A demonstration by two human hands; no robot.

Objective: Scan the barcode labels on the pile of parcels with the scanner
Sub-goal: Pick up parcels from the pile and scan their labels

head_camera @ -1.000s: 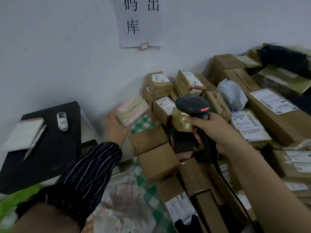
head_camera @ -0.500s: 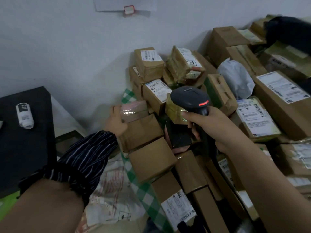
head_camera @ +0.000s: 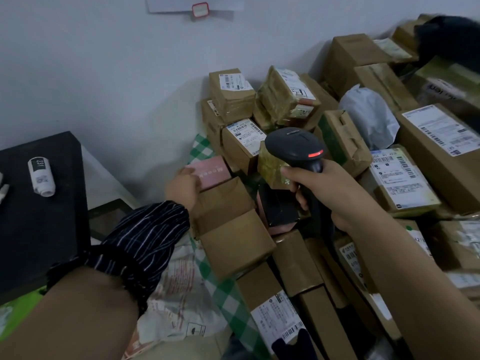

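Note:
A pile of brown cardboard parcels (head_camera: 319, 162) with white barcode labels fills the right half of the view, against a white wall. My right hand (head_camera: 320, 189) grips the handle of a black barcode scanner (head_camera: 297, 148); its red light glows and its head points over the middle of the pile. My left hand (head_camera: 183, 188), in a dark striped sleeve, holds a small pink box (head_camera: 211, 172) that lies on a plain brown box (head_camera: 223, 201) at the pile's left edge. A labelled box (head_camera: 244, 140) sits just beyond the pink one.
A black tabletop (head_camera: 39, 216) at the left carries a small white roll marked 231 (head_camera: 41, 176). A white plastic mailer (head_camera: 187, 297) and green checked cloth (head_camera: 223, 289) lie at the front. A grey plastic bag (head_camera: 368, 116) sits among the boxes. Paper hangs on the wall (head_camera: 197, 5).
My left hand has brought the pink box down from the air onto the brown box at the pile's left edge. The scanner stays in my right hand over the pile.

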